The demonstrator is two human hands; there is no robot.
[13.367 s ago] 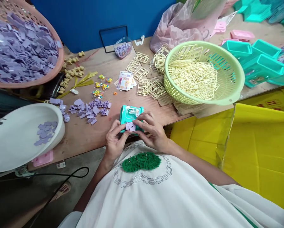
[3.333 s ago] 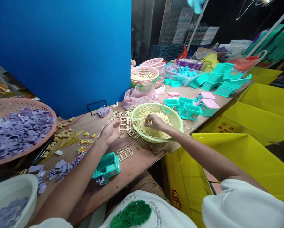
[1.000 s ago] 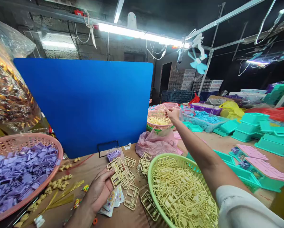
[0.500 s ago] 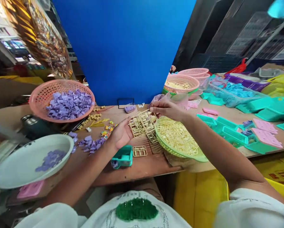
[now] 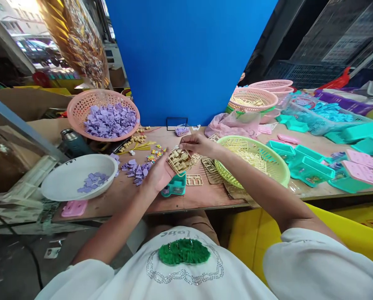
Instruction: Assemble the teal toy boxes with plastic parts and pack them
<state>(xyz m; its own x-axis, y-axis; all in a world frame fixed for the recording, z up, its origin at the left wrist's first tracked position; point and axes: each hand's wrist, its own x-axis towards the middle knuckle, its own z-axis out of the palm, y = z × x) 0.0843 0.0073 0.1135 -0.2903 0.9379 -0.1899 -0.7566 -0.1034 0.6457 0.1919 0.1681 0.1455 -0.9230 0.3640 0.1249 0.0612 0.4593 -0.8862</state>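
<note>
My left hand point(image 5: 160, 174) is closed round the lower left of a small stack of cream plastic part frames point(image 5: 179, 161), held tilted above the table. At their upper edge, my right hand point(image 5: 198, 144) has its fingertips pinched together; the exact grip is partly hidden. Just below the stack stands a teal plastic box point(image 5: 177, 187), partly covered by it. One flat cream part frame point(image 5: 194, 180) lies to the right of this box. Under my right forearm, a yellow-green basket point(image 5: 282, 168) holds many more such frames.
On the left are a pink basket point(image 5: 75, 109) of purple pieces, a white basin point(image 5: 57, 183) and a dark flask point(image 5: 72, 139). Loose purple pieces point(image 5: 138, 171) lie nearby. A blue panel point(image 5: 189, 58) rises behind. Teal boxes point(image 5: 311, 171) and pink lids point(image 5: 361, 171) occupy the right.
The whole view has shifted, so the table things appear farther right and higher. My right hand has come closer to my left, over the stack's top edge, and the frames have turned.
</note>
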